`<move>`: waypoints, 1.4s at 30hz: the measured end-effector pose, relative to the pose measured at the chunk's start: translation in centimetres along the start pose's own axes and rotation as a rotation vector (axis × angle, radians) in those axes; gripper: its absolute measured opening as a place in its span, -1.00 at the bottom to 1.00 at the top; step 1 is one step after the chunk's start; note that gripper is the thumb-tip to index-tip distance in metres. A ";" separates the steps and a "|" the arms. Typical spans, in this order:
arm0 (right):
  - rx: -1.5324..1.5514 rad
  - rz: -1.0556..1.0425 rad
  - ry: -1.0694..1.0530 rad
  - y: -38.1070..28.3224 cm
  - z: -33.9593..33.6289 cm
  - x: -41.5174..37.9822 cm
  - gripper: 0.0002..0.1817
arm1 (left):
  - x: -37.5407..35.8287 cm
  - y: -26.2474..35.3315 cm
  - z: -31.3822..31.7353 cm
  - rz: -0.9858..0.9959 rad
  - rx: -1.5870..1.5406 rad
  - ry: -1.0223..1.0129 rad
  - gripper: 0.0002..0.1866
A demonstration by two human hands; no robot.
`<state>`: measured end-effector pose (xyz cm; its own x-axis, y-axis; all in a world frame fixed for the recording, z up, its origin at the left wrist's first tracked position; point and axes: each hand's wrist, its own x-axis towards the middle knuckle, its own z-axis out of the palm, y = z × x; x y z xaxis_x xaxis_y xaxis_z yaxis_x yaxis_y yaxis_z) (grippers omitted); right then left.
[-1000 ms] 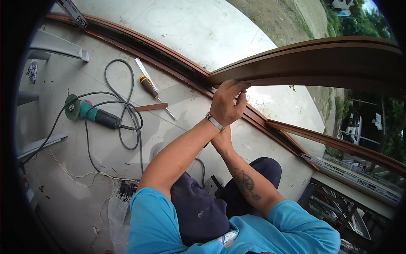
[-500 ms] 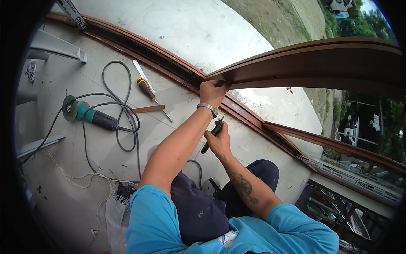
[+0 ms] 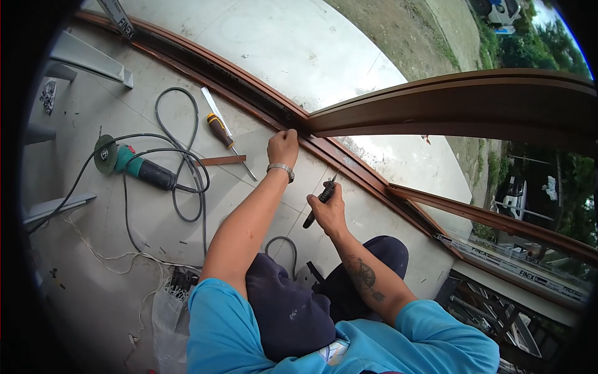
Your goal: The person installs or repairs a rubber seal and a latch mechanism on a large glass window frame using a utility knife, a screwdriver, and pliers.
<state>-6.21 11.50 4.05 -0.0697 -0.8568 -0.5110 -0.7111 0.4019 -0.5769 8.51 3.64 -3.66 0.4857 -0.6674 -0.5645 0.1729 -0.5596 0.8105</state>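
My left hand (image 3: 283, 148) is closed at the inner edge of the brown frame track (image 3: 249, 107), just left of where the brown upright profile (image 3: 448, 106) meets it. What its fingers hold, if anything, is hidden. My right hand (image 3: 330, 212) grips a black-handled pointed tool (image 3: 321, 201), its thin tip directed up at the track. A yellow and brown screwdriver (image 3: 218, 129) lies on the floor left of my left hand, across a short brown strip (image 3: 223, 160).
A green angle grinder (image 3: 142, 168) with a looped dark cable (image 3: 204, 212) lies on the left of the tiled floor. Grey plastic chair legs (image 3: 90, 59) stand at the far left. Metal pieces (image 3: 498, 311) lie at the lower right.
My left hand has moved left and slightly down, away from the foot of the upright profile. My right hand, still holding the tool, has shifted slightly right and down.
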 end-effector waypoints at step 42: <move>0.287 -0.767 0.312 -11.9 -2.8 3.1 -0.35 | -9.9 17.3 -3.0 1.144 0.134 -0.282 -0.76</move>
<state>0.07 3.18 11.16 0.1370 -0.9566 0.2571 -0.4397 -0.2913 -0.8496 9.24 2.03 16.42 0.0908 -0.8888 0.4492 -0.3378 0.3968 0.8535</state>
